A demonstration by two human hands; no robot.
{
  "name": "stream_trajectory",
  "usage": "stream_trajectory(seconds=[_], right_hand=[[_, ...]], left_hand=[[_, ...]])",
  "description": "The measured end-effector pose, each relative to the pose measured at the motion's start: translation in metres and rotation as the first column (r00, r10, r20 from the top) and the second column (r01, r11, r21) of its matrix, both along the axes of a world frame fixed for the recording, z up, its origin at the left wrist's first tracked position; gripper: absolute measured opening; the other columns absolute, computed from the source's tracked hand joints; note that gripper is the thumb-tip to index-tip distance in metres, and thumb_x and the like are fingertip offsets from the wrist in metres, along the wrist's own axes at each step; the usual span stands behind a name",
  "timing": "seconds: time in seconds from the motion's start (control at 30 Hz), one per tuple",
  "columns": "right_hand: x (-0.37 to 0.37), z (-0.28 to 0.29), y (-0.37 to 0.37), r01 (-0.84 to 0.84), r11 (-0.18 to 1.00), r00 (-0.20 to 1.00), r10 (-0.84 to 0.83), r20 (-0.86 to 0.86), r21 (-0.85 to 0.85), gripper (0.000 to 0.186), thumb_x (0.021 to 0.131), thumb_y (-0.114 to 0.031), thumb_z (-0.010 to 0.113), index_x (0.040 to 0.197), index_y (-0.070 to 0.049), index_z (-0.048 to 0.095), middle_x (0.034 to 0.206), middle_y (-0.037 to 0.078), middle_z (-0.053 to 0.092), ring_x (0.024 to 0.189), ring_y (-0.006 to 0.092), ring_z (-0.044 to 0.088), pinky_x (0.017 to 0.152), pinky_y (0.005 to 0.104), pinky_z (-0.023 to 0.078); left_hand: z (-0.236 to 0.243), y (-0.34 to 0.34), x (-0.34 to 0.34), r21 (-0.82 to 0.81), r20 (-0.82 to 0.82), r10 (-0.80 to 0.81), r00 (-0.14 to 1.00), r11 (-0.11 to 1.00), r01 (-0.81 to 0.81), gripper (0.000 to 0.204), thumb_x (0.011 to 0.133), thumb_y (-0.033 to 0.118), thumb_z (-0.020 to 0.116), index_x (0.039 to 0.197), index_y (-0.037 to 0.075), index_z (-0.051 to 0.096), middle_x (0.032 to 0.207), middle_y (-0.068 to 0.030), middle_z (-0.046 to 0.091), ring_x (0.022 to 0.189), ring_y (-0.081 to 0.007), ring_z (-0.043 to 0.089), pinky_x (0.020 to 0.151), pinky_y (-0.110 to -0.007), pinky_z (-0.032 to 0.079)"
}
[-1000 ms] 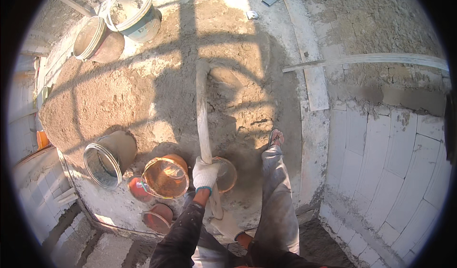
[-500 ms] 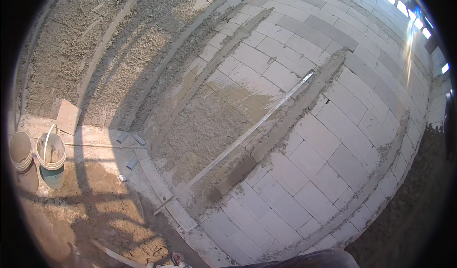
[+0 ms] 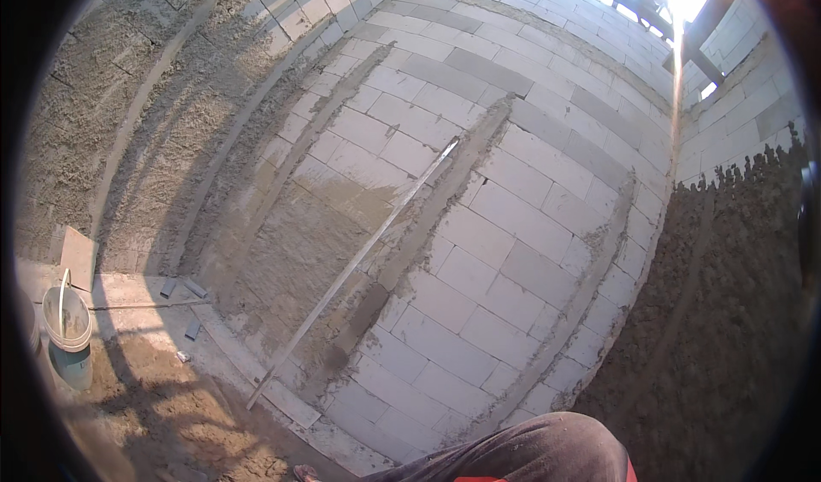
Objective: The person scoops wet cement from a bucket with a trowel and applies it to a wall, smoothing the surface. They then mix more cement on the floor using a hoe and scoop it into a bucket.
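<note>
Lying out of view, both hands; grip cannot be told. Dark clothing (image 3: 539, 448) at lower edge. Brown mix (image 3: 205, 431) lower left, near foot (image 3: 304, 473); long straightedge (image 3: 352, 273) against block wall (image 3: 479, 234); bucket (image 3: 72, 366) far left.

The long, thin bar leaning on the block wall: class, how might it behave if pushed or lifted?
The bar is probably stiff, since it runs nearly straight. Pushed sideways, it may slide, as it leans slantwise against the wall. Lifted at one end, it could swing, being long and thin.
</note>
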State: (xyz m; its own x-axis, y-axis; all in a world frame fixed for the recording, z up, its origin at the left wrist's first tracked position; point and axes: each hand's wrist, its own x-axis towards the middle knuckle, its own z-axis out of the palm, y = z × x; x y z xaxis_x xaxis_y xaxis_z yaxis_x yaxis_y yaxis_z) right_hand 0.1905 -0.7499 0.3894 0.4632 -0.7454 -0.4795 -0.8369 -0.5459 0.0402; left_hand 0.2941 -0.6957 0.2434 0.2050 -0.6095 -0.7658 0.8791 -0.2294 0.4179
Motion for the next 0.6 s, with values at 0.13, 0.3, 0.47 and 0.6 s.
stream_trajectory(seconds=[0.13, 0.3, 0.47, 0.6], right_hand=[[0.001, -0.007, -0.006, 0.019, 1.000, 1.000, -0.019, 0.003, 0.015, 0.050, 0.105, -0.049, 0.048, 0.126, -0.012, 0.076, 0.128, 0.018, 0.074, 0.119, 0.0446, 0.066, 0.100, 0.0571, 0.050], [-0.008, -0.016, -0.025, 0.056, 0.998, 0.998, -0.056, 0.012, 0.043, 0.048, 0.104, -0.047, 0.050, 0.125, -0.011, 0.075, 0.127, 0.019, 0.074, 0.117, 0.0446, 0.067, 0.099, 0.0567, 0.051], [-0.009, -0.026, -0.057, 0.083, 0.992, 0.994, -0.089, 0.064, 0.096, 0.046, 0.104, -0.045, 0.051, 0.125, -0.011, 0.075, 0.125, 0.020, 0.075, 0.116, 0.0446, 0.068, 0.097, 0.0562, 0.052], [-0.019, -0.028, -0.085, 0.115, 0.985, 0.987, -0.129, 0.099, 0.131, 0.045, 0.103, -0.043, 0.053, 0.124, -0.010, 0.074, 0.124, 0.020, 0.075, 0.114, 0.0447, 0.069, 0.096, 0.0559, 0.053]], left_hand=[[0.014, 0.009, 0.009, 0.019, -0.062, 0.049, 0.997, 0.999, -0.048, 0.033, 0.102, 0.032, 0.069, 0.104, -0.001, 0.073, 0.088, -0.0102, 0.071, 0.079, -0.0250, 0.068, 0.067, -0.040, 0.056], [0.030, -0.005, 0.007, 0.054, -0.124, 0.075, 0.989, 0.996, -0.069, 0.031, 0.103, 0.032, 0.067, 0.103, 0.001, 0.071, 0.086, -0.0091, 0.070, 0.077, -0.0246, 0.068, 0.065, -0.040, 0.055], [0.041, -0.044, -0.002, 0.124, -0.150, 0.093, 0.984, 0.989, -0.074, 0.031, 0.102, 0.033, 0.068, 0.101, 0.001, 0.070, 0.090, -0.0101, 0.070, 0.080, -0.0267, 0.069, 0.068, -0.041, 0.056], [0.025, -0.073, -0.013, 0.167, -0.217, 0.108, 0.970, 0.983, -0.072, 0.032, 0.101, 0.033, 0.069, 0.101, 0.001, 0.070, 0.092, -0.0108, 0.070, 0.083, -0.0284, 0.069, 0.072, -0.042, 0.057]])
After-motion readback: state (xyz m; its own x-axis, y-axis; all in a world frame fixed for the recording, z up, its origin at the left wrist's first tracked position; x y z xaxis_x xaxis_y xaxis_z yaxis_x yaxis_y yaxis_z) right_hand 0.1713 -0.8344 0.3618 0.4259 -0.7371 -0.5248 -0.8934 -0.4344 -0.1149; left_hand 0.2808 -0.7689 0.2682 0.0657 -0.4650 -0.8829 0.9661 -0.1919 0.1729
